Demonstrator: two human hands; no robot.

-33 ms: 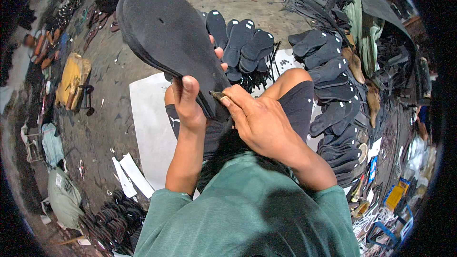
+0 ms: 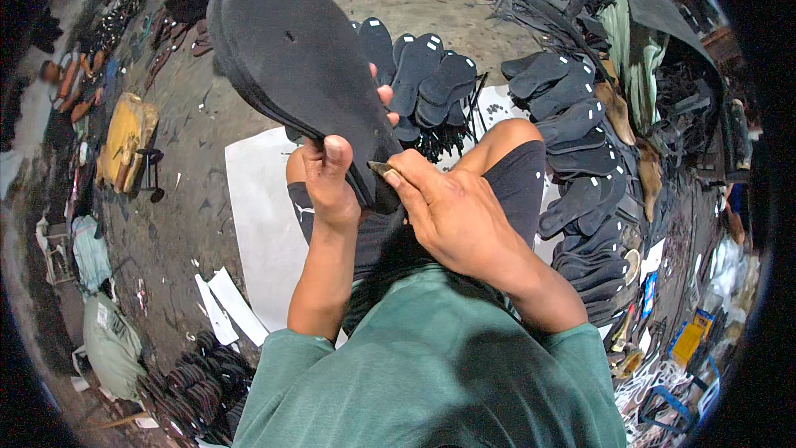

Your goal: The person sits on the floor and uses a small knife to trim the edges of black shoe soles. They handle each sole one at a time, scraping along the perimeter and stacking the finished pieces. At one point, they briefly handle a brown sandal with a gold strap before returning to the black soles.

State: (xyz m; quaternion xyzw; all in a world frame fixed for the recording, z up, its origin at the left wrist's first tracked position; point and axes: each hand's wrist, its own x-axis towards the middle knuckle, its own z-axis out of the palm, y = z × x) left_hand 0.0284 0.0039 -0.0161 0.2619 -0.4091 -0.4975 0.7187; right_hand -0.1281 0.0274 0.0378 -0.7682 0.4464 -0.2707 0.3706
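Stacked black shoe soles (image 2: 290,50), at least two layers thick, slant across the upper middle with the wide toe end up and to the left. My left hand (image 2: 336,187) is wrapped round their narrower part, thumb on the near edge and fingertips showing along the far edge. A small hole marks the top sole near the toe. Between thumb and forefinger, my right hand (image 2: 452,207) pinches a small pointed blade (image 2: 380,168). Its tip meets the sole near the heel end; most of the blade is hidden in my hand.
Behind my knee lie black soles (image 2: 419,70) with white tags, and another row of tagged soles (image 2: 572,124) curves along my right. A white sheet (image 2: 261,216) lies under my legs. At left sits a yellow block (image 2: 128,141); black scraps (image 2: 547,4) heap at the back.
The toe end of the soles has shifted slightly right and tilted, showing more of the layered edge. Both hands keep their grips, and the blade stays by the heel end.
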